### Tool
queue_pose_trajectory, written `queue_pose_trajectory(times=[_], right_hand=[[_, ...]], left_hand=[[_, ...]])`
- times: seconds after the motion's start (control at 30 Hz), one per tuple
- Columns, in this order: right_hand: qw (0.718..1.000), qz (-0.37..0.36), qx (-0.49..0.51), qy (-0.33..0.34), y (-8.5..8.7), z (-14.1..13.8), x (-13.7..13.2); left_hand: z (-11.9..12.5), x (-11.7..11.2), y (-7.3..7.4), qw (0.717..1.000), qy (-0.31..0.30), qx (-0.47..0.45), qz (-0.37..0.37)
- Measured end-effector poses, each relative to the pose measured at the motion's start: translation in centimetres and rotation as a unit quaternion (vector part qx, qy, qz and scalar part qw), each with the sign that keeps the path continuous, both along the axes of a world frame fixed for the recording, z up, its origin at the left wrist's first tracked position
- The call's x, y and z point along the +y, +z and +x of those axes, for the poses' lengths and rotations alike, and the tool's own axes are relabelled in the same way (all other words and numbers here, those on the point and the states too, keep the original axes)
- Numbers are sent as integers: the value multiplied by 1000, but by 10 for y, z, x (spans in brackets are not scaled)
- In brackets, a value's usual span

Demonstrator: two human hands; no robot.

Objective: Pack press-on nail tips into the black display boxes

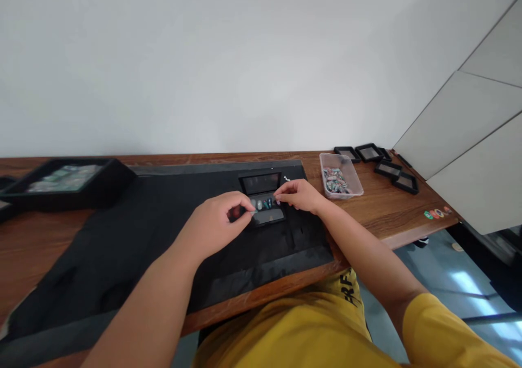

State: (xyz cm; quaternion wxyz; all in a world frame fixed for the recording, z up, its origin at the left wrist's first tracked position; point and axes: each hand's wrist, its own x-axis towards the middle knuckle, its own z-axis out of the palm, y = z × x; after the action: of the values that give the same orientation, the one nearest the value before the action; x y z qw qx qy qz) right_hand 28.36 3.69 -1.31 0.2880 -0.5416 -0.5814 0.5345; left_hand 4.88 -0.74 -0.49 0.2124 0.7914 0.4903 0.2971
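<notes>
A small black case (267, 216) lies on the black mat with its lid (261, 183) raised toward the wall. Inside it sits a row of small glossy pieces in white and teal that look like press-on nails (260, 205). My left hand (220, 221) is at the case's left side, thumb and forefinger pinched on a small pale nail at the row's left end. At the right end, my right hand (299, 194) pinches another small nail-like piece with its fingertips. Its fingers partly hide that end of the case.
A clear plastic tub (354, 186) of small colourful pieces stands to the right. Beyond it lie several black-framed cases (369, 152) and some round stickers (438, 213). At left is a deep black box (118, 175) with shiny packets. The black mat (155, 221) covers much of the wooden table (379, 216).
</notes>
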Motion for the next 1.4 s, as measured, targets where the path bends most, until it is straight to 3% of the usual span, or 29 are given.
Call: queue_pose_trajectory(times=[0.27, 0.83, 1.17, 1.4], right_hand=[[992, 113, -60, 21, -10, 2, 2], [983, 119, -112, 81, -6, 14, 5], [968, 196, -146, 64, -5, 11, 0], [959, 219, -160, 87, -5, 8, -3]], left_hand=[[0, 2, -1, 1000, -1, -1, 11], [-3, 5, -4, 1000, 3, -16, -6], [-4, 6, -6, 1000, 4, -13, 2], [-3, 5, -4, 1000, -12, -16, 5]])
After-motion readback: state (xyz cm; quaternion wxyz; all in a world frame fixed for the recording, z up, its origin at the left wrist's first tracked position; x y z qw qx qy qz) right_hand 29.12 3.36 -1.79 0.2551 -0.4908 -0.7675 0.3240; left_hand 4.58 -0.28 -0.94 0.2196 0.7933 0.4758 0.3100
